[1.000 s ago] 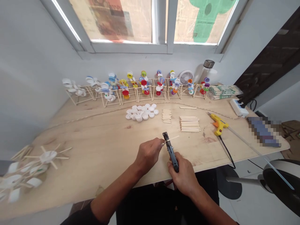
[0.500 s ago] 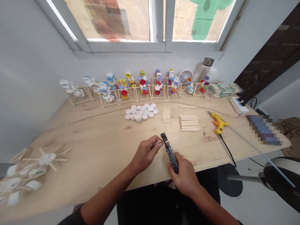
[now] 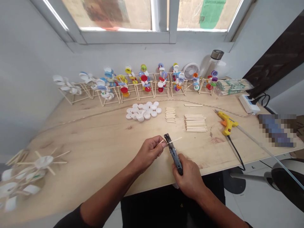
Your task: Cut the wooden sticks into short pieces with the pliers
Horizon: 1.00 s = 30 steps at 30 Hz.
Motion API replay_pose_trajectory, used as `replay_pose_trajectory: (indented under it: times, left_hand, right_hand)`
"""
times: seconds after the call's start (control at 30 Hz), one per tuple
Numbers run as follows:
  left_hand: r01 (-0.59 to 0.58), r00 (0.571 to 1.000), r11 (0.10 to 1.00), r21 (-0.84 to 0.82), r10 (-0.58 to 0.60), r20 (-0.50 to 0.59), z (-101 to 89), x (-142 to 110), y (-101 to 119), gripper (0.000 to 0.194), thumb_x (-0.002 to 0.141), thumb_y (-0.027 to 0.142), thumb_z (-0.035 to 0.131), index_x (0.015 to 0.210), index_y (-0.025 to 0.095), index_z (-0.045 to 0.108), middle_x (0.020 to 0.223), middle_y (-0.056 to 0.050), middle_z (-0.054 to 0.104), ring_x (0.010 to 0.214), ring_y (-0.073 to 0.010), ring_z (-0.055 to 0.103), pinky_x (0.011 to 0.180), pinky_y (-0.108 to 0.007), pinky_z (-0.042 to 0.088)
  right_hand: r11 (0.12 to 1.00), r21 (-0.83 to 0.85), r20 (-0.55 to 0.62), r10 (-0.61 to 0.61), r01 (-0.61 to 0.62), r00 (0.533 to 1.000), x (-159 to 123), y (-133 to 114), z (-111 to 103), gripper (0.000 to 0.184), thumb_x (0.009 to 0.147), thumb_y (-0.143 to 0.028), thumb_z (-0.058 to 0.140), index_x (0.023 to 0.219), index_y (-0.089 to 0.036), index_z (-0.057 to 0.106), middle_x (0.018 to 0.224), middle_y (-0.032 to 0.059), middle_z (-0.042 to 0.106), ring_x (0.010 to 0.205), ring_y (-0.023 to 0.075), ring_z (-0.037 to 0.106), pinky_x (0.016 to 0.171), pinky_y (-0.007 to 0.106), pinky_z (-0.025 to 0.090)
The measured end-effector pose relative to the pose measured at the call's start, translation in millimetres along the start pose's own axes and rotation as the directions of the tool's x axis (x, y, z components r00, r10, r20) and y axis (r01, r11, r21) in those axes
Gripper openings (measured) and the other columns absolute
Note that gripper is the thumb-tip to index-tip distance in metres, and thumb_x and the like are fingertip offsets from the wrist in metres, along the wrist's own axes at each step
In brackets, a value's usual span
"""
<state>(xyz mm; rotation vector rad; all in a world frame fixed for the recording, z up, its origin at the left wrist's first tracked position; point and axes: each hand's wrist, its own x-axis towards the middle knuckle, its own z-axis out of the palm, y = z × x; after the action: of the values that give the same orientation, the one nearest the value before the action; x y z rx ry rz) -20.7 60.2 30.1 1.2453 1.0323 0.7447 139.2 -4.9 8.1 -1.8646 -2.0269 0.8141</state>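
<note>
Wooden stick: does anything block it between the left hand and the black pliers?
Nothing visible does: the left hand pinches the wooden stick just beside the jaws of the black pliers held in the right hand.

Back: a row of stick-and-cap models (image 3: pixel 144 85) on the surface (image 3: pixel 95 133), below the window (image 3: pixel 125 15)
Middle: a pile of bottle caps (image 3: pixel 142 111), left of stacked wooden sticks (image 3: pixel 195 123)
Right: a hot glue gun (image 3: pixel 226 124), with a power strip (image 3: pixel 249 104) behind it
Left: a cap-and-stick wheel (image 3: pixel 43 162)
Front: a single stick (image 3: pixel 176 139) in the left hand (image 3: pixel 149 152), passing through a cutter (image 3: pixel 174 154) in the right hand (image 3: pixel 189 176)
</note>
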Motion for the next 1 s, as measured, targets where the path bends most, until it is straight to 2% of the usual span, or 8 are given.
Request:
replay_pose_trajectory:
  times: [0.1,0.2,0.27,0.37,0.43,0.47,0.73,1.0]
  left_hand:
    - [-0.041,0.999,0.996,0.082,0.043,-0.016,-2.2,4.3,-4.0,0.028,0.08,0.039,0.048,0.065,0.016,0.045,0.048,0.008,0.035,0.042,-0.0047,0.029,0.042,-0.018,0.025]
    - [-0.135,0.986,0.946,0.295,0.159,-0.058,-0.6,4.4,-10.0,0.028,0.083,0.037,0.044,0.065,0.016,0.047,0.05,0.006,0.04,0.045,-0.0062,0.036,0.045,-0.018,0.031]
    - [-0.213,0.952,0.839,0.501,0.293,-0.086,2.8,1.2,-14.8,0.023,0.085,0.032,0.042,0.071,0.016,0.051,0.056,0.004,0.049,0.05,-0.0079,0.044,0.05,-0.019,0.036]
    - [-0.28,0.858,0.584,0.762,0.508,-0.075,9.1,-5.9,-21.3,0.019,0.087,0.026,0.038,0.086,0.017,0.055,0.073,-0.003,0.062,0.063,-0.0119,0.056,0.058,-0.022,0.041]
    - [-0.268,0.819,0.464,0.845,0.572,-0.054,12.3,-9.9,-23.3,0.021,0.088,0.024,0.035,0.088,0.017,0.055,0.074,-0.004,0.063,0.065,-0.0133,0.058,0.058,-0.022,0.042]
    - [-0.258,0.816,0.441,0.86,0.576,-0.051,13.5,-11.5,-23.2,0.021,0.088,0.024,0.034,0.087,0.017,0.054,0.072,-0.003,0.063,0.063,-0.0131,0.058,0.056,-0.022,0.041]
    - [-0.273,0.888,0.59,0.76,0.459,-0.037,15.4,-19.1,-10.8,0.017,0.088,0.026,0.036,0.08,0.018,0.049,0.061,0.001,0.055,0.053,-0.0106,0.053,0.052,-0.02,0.039]
    - [-0.303,0.885,0.645,0.702,0.463,-0.043,15.2,-15.3,-18.0,0.018,0.088,0.025,0.036,0.079,0.018,0.05,0.063,0.001,0.055,0.054,-0.01,0.051,0.054,-0.02,0.039]
  right_hand:
    - [0.998,-0.061,-0.034,0.015,-0.018,0.999,2.8,0.4,3.7,0.004,0.076,-0.023,0.049,0.074,-0.02,0.048,0.06,-0.0003,0.058,0.055,0.0154,0.053,0.051,0.024,0.024]
    - [0.996,-0.084,-0.062,0.029,-0.034,0.998,4.0,-0.1,4.7,0.005,0.076,-0.024,0.05,0.074,-0.019,0.05,0.061,0.0004,0.058,0.056,0.0155,0.053,0.051,0.025,0.023]
    - [0.996,-0.079,-0.066,0.03,-0.035,0.997,3.7,-0.6,3.3,0.005,0.076,-0.024,0.05,0.074,-0.019,0.05,0.062,0.0001,0.058,0.056,0.0153,0.053,0.051,0.024,0.023]
    - [0.999,-0.035,-0.057,0.019,-0.021,0.998,1.4,-1.5,-1.4,0.006,0.077,-0.025,0.05,0.075,-0.02,0.05,0.062,-0.0003,0.059,0.058,0.0154,0.054,0.052,0.024,0.025]
    - [1.0,0.022,-0.037,0.011,-0.01,0.999,-1.1,-2.1,-5.0,0.006,0.078,-0.025,0.05,0.075,-0.02,0.05,0.064,-0.0002,0.059,0.061,0.0156,0.055,0.053,0.023,0.027]
    - [0.999,0.053,-0.025,0.005,-0.004,1.0,-2.4,-2.4,-6.6,0.006,0.078,-0.025,0.05,0.076,-0.02,0.05,0.065,0.0,0.06,0.062,0.0157,0.055,0.054,0.023,0.028]
    - [0.995,0.094,-0.035,-0.016,0.019,0.999,-12.5,-2.3,-7.3,0.005,0.078,-0.024,0.048,0.079,-0.02,0.048,0.066,0.0001,0.06,0.062,0.0162,0.056,0.056,0.023,0.03]
    - [1.0,0.029,-0.052,-0.01,0.012,0.999,-12.3,-1.7,-4.9,0.006,0.079,-0.025,0.047,0.081,-0.019,0.048,0.066,0.0006,0.06,0.062,0.0165,0.055,0.055,0.023,0.028]
